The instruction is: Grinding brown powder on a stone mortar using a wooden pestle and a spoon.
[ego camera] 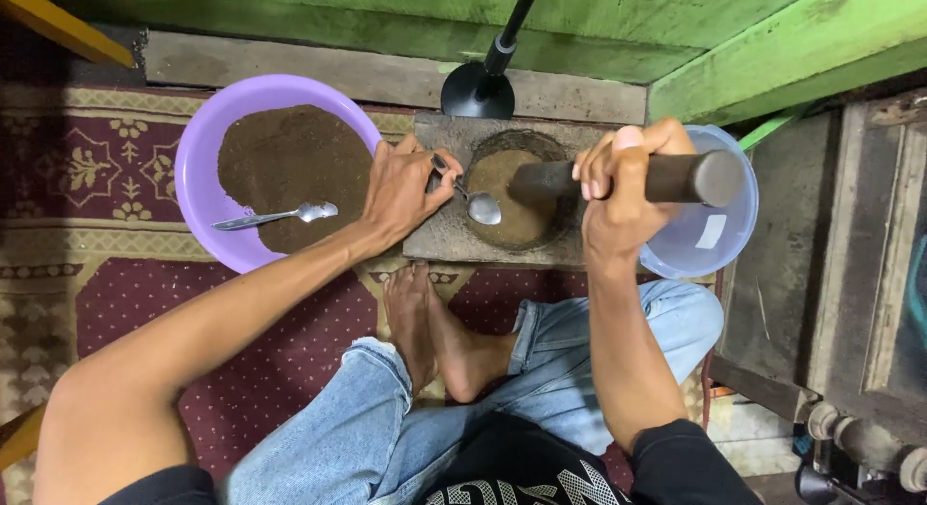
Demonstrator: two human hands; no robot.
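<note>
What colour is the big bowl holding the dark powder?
The bowl is light purple, seen clearly in the head view, beside the left hand.

Patterned maroon carpet (280, 370), purple basin (198, 167) of brown powder, stone mortar block (444, 237), clear plastic bowl (715, 239), black stand base (477, 90)

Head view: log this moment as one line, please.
left hand: holds spoon over stone mortar | right hand: grips dark pestle | purple basin: brown powder, second spoon
</note>
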